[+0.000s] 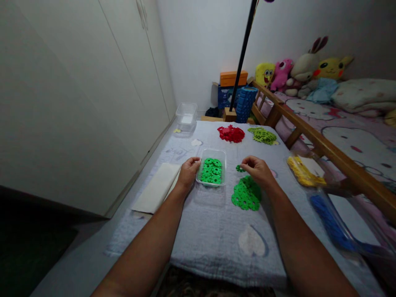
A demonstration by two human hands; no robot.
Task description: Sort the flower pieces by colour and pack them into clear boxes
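Note:
A clear plastic box (227,159) stands on the cloth-covered table, with several green snowflake discs (212,171) inside. My left hand (188,171) grips the left wall of this box with its fingers. Over to the right, my right hand (257,169) pinches a single green snowflake disc (239,168) between thumb and fingertips. Just below that hand lies a loose pile of green snowflake discs (246,194) on the cloth. The lower part of the right hand's fingers is curled out of sight.
Behind the box lie a red disc pile (231,134) and a yellow-green one (262,135). An uncovered clear box (186,113) stands at the far left. Boxes of yellow pieces (305,171) and blue pieces (332,222) line the right edge, beside a wooden bed rail (309,123). Folded cream cloth (157,187) lies left.

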